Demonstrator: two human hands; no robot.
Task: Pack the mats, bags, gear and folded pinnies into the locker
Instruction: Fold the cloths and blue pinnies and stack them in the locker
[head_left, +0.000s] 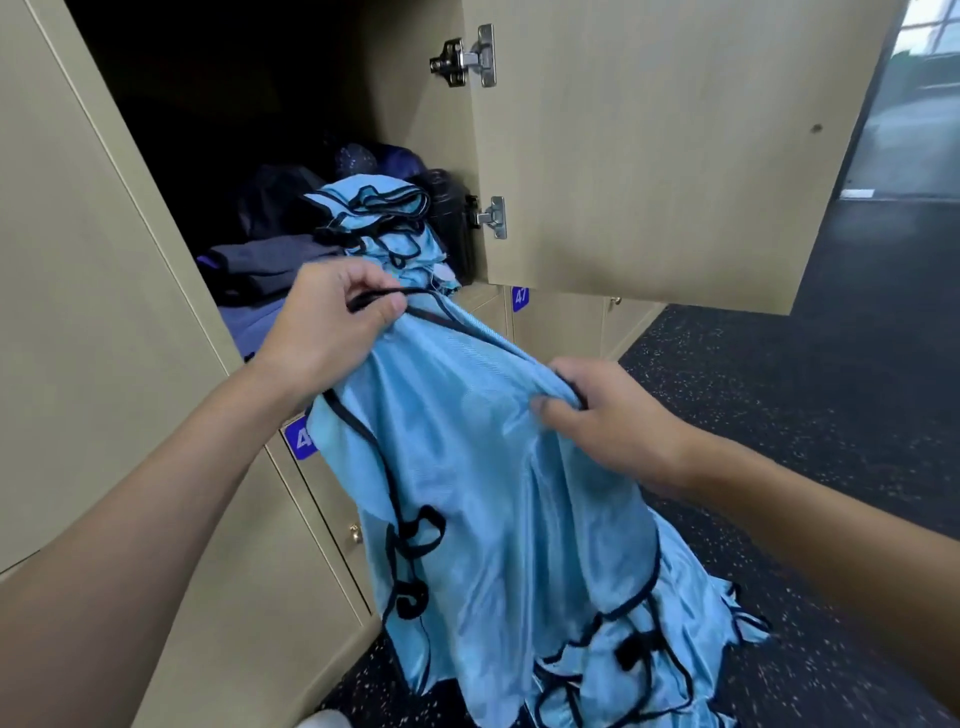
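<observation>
a blue pinny is hanging long and straight down from both hands, its low end reaching the heap of pinnies lying on the floor. the right hand is pinching its top edge, nearer and lower. the left hand is pinching the black trim, farther and higher, just beside the folded stack sitting at the front of the locker, so the left hand is leading the way in

I had the left forearm raised higher than the right forearm, both bare and stretched forward. The left hand was curled, thumb and fingers pinching the black trim of the blue pinnie. The right hand, knuckles up, gripped a bunched fold of it.
</observation>
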